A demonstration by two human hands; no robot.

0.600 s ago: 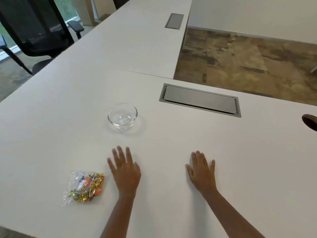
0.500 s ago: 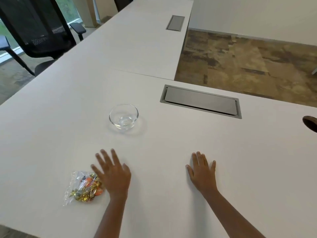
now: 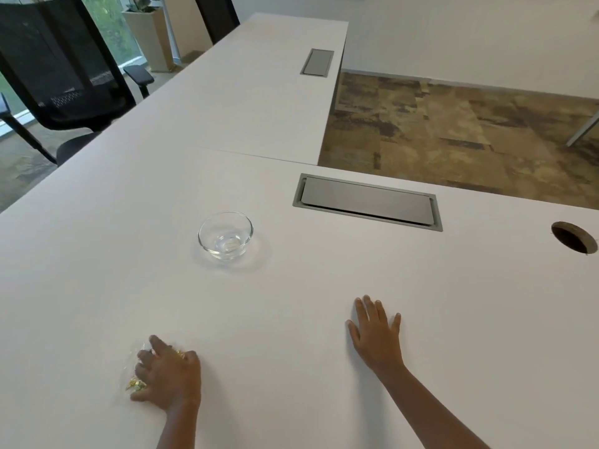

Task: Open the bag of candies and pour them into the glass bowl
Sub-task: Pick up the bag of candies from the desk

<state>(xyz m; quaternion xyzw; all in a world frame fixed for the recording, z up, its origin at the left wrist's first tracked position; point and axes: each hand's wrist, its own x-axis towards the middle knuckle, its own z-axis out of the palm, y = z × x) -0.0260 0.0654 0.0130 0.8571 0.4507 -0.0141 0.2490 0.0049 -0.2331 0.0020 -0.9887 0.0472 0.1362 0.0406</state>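
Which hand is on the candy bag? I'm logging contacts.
The left hand: it covers the bag of candies. The right hand lies flat on bare table, touching nothing else.

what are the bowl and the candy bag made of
Bowl: clear glass by the look, glossy; the table shows through it and its rim glints. Candy bag: seemingly thin clear plastic film, crinkled, gold wrappers visible through it. The left hand covers most of it.

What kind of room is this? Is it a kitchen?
Probably an office or meeting room, not a kitchen: long white desks with grey cable hatches, a black mesh office chair, and carpet-tiled floor.
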